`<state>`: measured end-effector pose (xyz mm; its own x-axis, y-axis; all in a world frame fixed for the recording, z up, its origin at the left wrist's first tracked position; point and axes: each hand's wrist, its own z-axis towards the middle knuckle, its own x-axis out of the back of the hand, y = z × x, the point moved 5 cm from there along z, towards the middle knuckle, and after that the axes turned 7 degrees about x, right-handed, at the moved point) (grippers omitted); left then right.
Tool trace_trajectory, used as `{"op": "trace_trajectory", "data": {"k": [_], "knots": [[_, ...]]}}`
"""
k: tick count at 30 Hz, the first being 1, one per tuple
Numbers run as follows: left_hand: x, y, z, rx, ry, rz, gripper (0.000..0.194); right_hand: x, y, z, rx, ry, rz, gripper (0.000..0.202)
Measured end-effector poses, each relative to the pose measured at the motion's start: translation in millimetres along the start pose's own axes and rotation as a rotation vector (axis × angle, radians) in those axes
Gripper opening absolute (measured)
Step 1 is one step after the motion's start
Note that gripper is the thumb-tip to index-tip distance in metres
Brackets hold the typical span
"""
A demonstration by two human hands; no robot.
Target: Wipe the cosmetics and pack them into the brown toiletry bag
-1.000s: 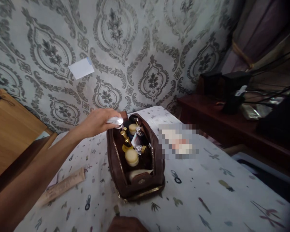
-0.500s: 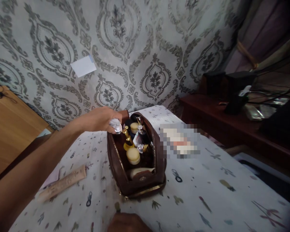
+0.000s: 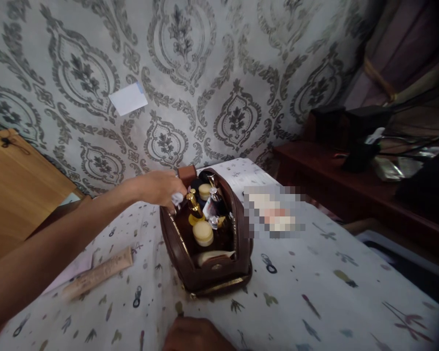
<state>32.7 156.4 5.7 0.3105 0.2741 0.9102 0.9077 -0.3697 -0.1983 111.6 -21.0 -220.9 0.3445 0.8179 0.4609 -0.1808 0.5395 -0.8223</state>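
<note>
My left hand (image 3: 163, 189) reaches over the left rim of a brown makeup bag (image 3: 215, 285), its fingers closed round a small clear-topped bottle (image 3: 176, 198). The bag stands unzipped. Inside are a gold-capped bottle (image 3: 194, 204), a cream round jar (image 3: 203, 233), a second cream-lidded jar (image 3: 205, 191) and a small white bottle with a clear cap (image 3: 211, 207). A clear faceted cap (image 3: 214, 223) lies among them. At the bottom edge my right hand (image 3: 199, 335) rests on the table in front of the bag, curled closed, with nothing seen in it; its underside is hidden.
A beige tube (image 3: 98, 273) lies on the patterned tablecloth (image 3: 296, 292) beneath my left forearm, beside a pale pink flat item (image 3: 71, 275). Right of the bag is a blurred-out item (image 3: 274, 212). A dark red table (image 3: 296, 161) with cables stands at the right, against the wall.
My left hand has moved slightly right and down with the small bottle, which has gone from above the bag's left rim to just inside it. My right hand stays nearly still.
</note>
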Motion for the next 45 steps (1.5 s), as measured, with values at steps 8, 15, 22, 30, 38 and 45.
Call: {"op": "trace_trajectory", "data": {"k": [8,15,22,30,38,45], "knots": [[-10.0,-6,2,-0.009,0.026,-0.042,0.016,-1,3,0,-0.05,-0.003,0.013,0.015],[-11.5,-10,-3,-0.051,0.186,-0.282,0.018,0,4,-1,-0.052,0.011,0.035,0.017],[-20.2,-22,-21,0.088,0.581,-0.804,0.027,2,4,-2,-0.07,-0.001,0.08,0.019],[-40.0,-35,-47,0.164,0.954,-1.281,0.033,1,6,-4,-0.062,0.081,0.096,0.024],[-131.6,-59,-111,0.594,0.948,-1.269,0.037,15,-6,-6,0.006,0.143,0.075,0.031],[-198.3,-95,-173,0.885,0.897,-1.045,0.055,34,-34,-9,-0.02,0.235,0.04,0.025]]}}
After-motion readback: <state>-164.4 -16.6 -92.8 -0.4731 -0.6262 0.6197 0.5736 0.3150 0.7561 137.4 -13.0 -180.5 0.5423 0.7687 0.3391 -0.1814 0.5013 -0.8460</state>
